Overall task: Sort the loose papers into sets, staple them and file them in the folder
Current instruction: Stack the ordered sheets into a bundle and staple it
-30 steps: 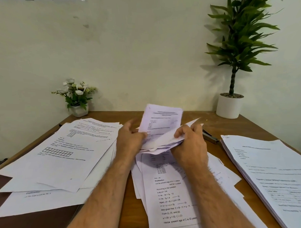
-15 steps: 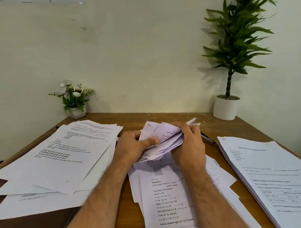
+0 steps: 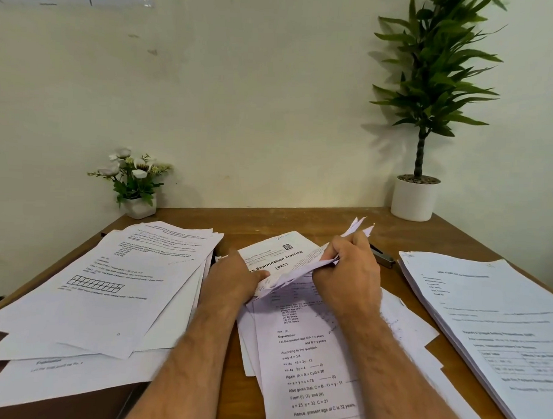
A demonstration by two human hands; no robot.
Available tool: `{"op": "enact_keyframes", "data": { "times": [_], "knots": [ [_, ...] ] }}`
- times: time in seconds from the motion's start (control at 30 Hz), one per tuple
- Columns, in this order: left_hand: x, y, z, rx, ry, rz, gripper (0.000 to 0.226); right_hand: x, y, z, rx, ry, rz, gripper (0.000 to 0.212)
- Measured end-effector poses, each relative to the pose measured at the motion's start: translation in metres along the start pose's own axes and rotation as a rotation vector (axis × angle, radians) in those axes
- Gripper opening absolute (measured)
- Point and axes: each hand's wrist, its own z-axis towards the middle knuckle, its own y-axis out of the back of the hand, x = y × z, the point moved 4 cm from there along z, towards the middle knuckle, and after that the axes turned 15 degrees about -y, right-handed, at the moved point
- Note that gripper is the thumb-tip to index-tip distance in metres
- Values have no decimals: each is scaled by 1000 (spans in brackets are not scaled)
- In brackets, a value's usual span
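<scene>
Flower pot: small, white, with white blooms, at the table's far left edge against the wall.
Left pile: loose printed sheets fanned untidily over the left of the wooden table; the top page shows a gridded figure.
Left hand: thumb pressed on the face of a bundle of sheets, fingers curled beneath it, gripping its left side.
Bundle of sheets: held just above the middle of the table, top page titled "Examination Training (PET)".
Right hand: fingers clenched around the bundle's right edge, bending several pages upward.
Middle pile: maths pages lying under both forearms.
Stapler: dark, partly hidden behind the right hand.
Right stack: thick and squared, at the table's right side.
Potted plant: tall, in a white pot, far right corner.
</scene>
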Motion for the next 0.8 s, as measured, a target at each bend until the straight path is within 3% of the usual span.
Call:
{"op": "enact_keyframes", "data": {
  "times": [0.17,0.27,0.37,0.5,0.6,0.7,0.8],
  "knots": [
    [-7,1,1,7,-31,-96,34,-2,-3,2,-12,-12,41,23],
    [-14,2,-3,-67,-75,-258,34,-5,-4,5,-30,-37,72,23],
    [-21,10,-10,-214,-97,-419,11,-8,-6,6,-34,-42,82,24],
    [-27,32,-23,-559,-145,-465,9,-9,-8,5,-53,-8,94,23],
    [-35,51,-37,-805,-310,-450,19,-6,-10,6,-11,-28,62,22],
    [-49,70,-51,-928,-479,-457,53,-2,-14,1,54,-24,85,18],
    [-61,101,-60,-1047,-559,-533,68,1,-17,-3,58,-17,61,8]
  ]
}}
